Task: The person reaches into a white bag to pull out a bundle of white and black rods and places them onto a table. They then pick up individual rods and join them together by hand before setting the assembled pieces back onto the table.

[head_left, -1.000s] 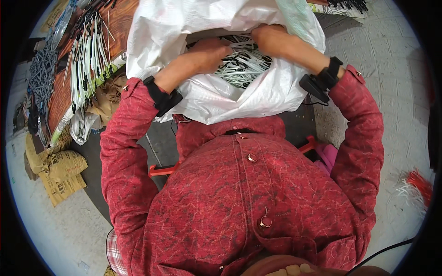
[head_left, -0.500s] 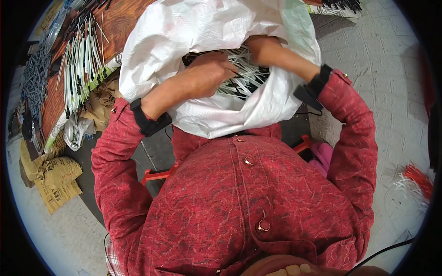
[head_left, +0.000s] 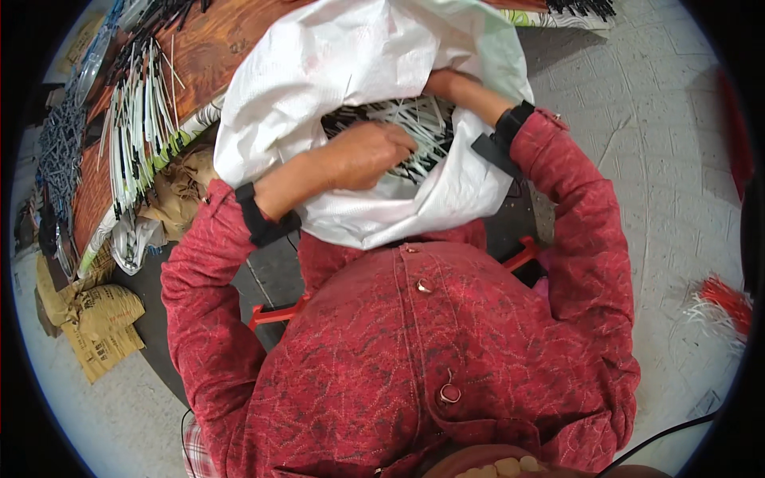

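Observation:
A large white woven sack [head_left: 343,60] stands with its mouth open in front of my lap. Inside it lies a jumble of thin white sticks [head_left: 428,121] with black parts among them. My left hand [head_left: 368,154] is closed just over the near left part of the opening, and what its fingers hold is hidden. At the far right of the mouth, my right hand [head_left: 450,86] reaches inside. The sack's rim hides most of its fingers.
On a wood-patterned table [head_left: 209,40] at the left lies a bundle of white and black sticks [head_left: 142,127]. Dark twisted pieces [head_left: 60,139] are heaped beside it. Crumpled brown paper [head_left: 100,319] lies on the floor, and red and white strands [head_left: 721,307] lie at the right.
My right hand has shifted left and a little down along the sack's rim. My left hand has moved slightly lower. The sack's mouth has changed shape, its right side drawn inward.

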Available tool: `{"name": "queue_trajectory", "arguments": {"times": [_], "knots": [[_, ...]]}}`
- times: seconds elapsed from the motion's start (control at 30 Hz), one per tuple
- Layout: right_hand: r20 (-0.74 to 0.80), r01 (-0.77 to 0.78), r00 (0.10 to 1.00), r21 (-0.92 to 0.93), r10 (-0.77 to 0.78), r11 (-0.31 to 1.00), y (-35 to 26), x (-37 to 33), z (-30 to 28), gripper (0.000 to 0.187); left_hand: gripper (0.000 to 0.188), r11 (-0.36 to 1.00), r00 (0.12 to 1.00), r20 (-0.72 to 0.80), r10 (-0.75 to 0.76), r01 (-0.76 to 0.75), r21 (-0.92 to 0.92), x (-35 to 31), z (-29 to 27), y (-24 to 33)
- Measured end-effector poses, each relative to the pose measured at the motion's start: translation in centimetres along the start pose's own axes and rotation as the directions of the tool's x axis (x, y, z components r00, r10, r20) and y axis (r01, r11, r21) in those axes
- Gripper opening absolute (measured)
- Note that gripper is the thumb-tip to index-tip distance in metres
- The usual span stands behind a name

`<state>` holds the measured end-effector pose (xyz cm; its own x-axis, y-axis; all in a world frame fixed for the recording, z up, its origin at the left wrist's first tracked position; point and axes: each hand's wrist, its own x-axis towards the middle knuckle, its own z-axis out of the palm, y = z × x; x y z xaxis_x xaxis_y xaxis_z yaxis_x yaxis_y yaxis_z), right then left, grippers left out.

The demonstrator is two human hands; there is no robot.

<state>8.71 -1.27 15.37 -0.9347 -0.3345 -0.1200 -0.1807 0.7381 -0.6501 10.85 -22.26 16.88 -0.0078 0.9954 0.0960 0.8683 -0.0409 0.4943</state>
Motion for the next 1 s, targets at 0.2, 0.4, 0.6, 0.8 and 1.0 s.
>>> {"name": "queue_trajectory", "arguments": {"times": [0.2, 0.4, 0.6, 0.8, 1.0], "knots": [[0.003, 0.057, 0.998, -0.446, -0.063, 0.893, 1.1, 0.0, 3.6, 0.039, 0.022, 0.979, 0.988, -0.144, 0.051, -0.078, -0.191, -0.3, -1.2, 2.0], [0.232, -0.043, 0.963, -0.373, 0.137, 0.927, -1.1, 0.7, -0.5, 0.04, 0.027, 0.831, 0.889, 0.087, -0.449, 0.451, -0.326, 0.1, -5.0, -1.2], [0.035, 0.058, 0.998, -0.315, -0.049, 0.947, 1.9, 0.0, 2.3, 0.043, 0.031, 0.706, 0.715, -0.224, -0.662, 0.695, 0.132, 0.7, -3.8, -4.9], [0.276, 0.008, 0.955, -0.399, 0.112, 0.917, -4.9, -2.5, 1.7, 0.052, 0.033, 0.715, 0.68, -0.456, -0.574, 0.688, 0.126, -0.9, -3.4, -3.9], [0.29, 0.239, 0.949, -0.414, -0.122, 0.878, -6.9, -4.5, 2.4, 0.038, 0.035, 0.639, 0.613, -0.188, -0.767, 0.758, -0.131, -0.5, -6.9, -3.2]]}}
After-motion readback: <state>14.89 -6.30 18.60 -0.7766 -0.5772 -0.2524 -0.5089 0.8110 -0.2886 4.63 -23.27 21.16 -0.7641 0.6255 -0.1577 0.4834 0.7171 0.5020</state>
